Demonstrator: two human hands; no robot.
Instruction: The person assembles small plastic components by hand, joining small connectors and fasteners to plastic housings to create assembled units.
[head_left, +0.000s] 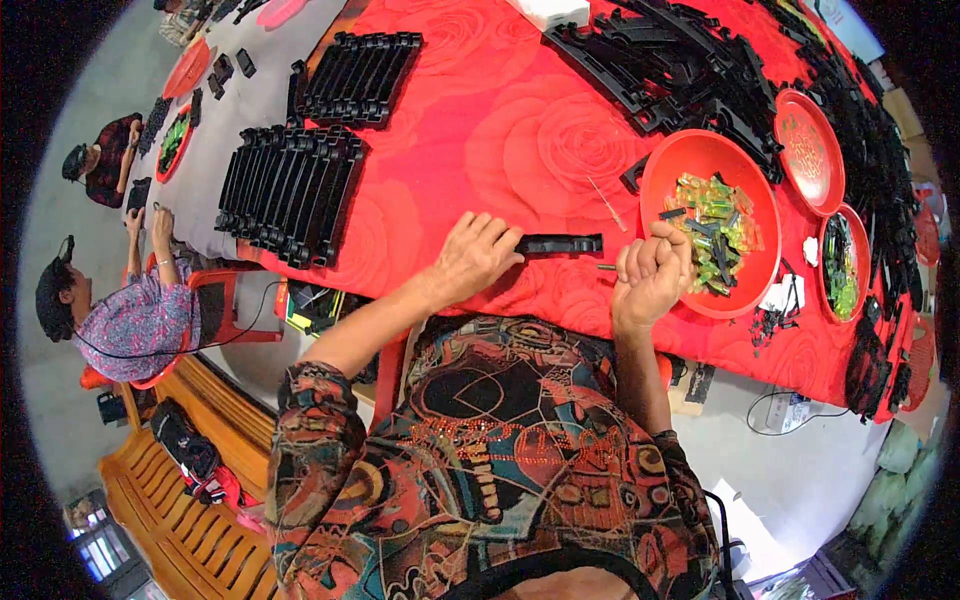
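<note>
The black plastic strip [560, 243] lies on the red surface [500, 130], long axis running left to right. The left hand [472, 256] presses its left end; the right hand [652, 270], clenched, sits just right of it beside the red bowl [700, 160].

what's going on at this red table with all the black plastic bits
A person sits at a table with a red cloth. Their left hand presses on a long black plastic strip lying flat, while the right hand is closed in a fist beside a red bowl of small green and black pieces. Finished-looking black strips sit stacked in rows to the left, and a loose pile lies ahead.
</note>
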